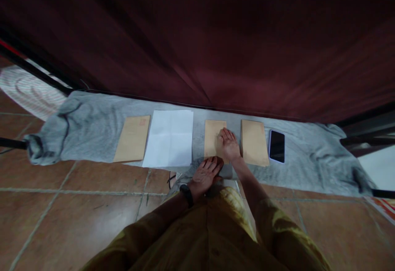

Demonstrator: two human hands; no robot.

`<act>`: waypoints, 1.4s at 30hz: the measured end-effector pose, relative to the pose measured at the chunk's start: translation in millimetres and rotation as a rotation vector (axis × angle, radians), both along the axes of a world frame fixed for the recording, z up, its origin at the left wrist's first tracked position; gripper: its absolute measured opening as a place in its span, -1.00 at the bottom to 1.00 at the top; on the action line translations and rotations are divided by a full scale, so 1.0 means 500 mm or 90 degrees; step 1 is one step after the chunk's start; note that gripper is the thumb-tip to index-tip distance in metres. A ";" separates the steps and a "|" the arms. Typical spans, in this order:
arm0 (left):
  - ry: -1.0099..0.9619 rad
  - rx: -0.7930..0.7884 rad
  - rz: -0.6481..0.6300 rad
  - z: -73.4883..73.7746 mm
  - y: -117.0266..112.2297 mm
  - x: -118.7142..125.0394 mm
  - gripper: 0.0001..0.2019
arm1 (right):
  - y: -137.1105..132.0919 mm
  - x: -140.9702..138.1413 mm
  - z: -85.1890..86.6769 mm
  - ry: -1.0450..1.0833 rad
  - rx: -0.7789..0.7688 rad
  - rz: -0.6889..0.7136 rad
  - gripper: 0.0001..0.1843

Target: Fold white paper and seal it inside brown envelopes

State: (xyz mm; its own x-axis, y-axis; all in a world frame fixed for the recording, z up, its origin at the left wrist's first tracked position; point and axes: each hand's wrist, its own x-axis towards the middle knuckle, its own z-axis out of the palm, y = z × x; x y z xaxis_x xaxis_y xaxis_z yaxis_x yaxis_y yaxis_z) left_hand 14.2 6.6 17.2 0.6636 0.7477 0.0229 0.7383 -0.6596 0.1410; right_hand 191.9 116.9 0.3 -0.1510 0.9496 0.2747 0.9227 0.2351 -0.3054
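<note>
Item: middle envelope. We judge it light, thin, floppy; best lifted at near edge; right hand pressing flat, left hand fingers spread, neither gripping.

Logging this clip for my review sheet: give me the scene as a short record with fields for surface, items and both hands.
Surface: grey cloth spread on a tiled floor, dark red curtain behind
Items, left to right: left envelope, white sheet, middle envelope, right envelope, phone
Right hand: open, flat on the middle envelope
Left hand: open, fingers at that envelope's near edge; black wristband on the wrist
Gripped: nothing, either hand
</note>
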 end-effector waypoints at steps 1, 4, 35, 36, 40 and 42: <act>0.003 -0.002 0.000 0.000 -0.001 0.000 -0.42 | -0.006 -0.002 0.001 0.003 0.000 0.002 -0.47; 0.009 -0.004 -0.009 0.000 -0.002 0.000 -0.40 | -0.047 -0.011 0.000 0.016 -0.013 0.030 -0.47; 0.090 -0.035 -0.039 -0.006 -0.016 -0.041 -0.19 | -0.234 0.006 -0.035 0.061 -0.033 0.004 -0.31; 0.090 -0.037 -0.034 -0.008 -0.016 -0.045 -0.18 | -0.234 0.006 -0.034 0.065 -0.033 0.004 -0.31; 0.090 -0.030 -0.015 -0.015 -0.020 -0.065 -0.18 | -0.233 0.004 -0.030 0.074 -0.029 0.002 -0.30; 0.085 -0.019 -0.013 -0.015 -0.022 -0.075 -0.18 | -0.231 0.003 -0.028 0.081 -0.020 0.000 -0.32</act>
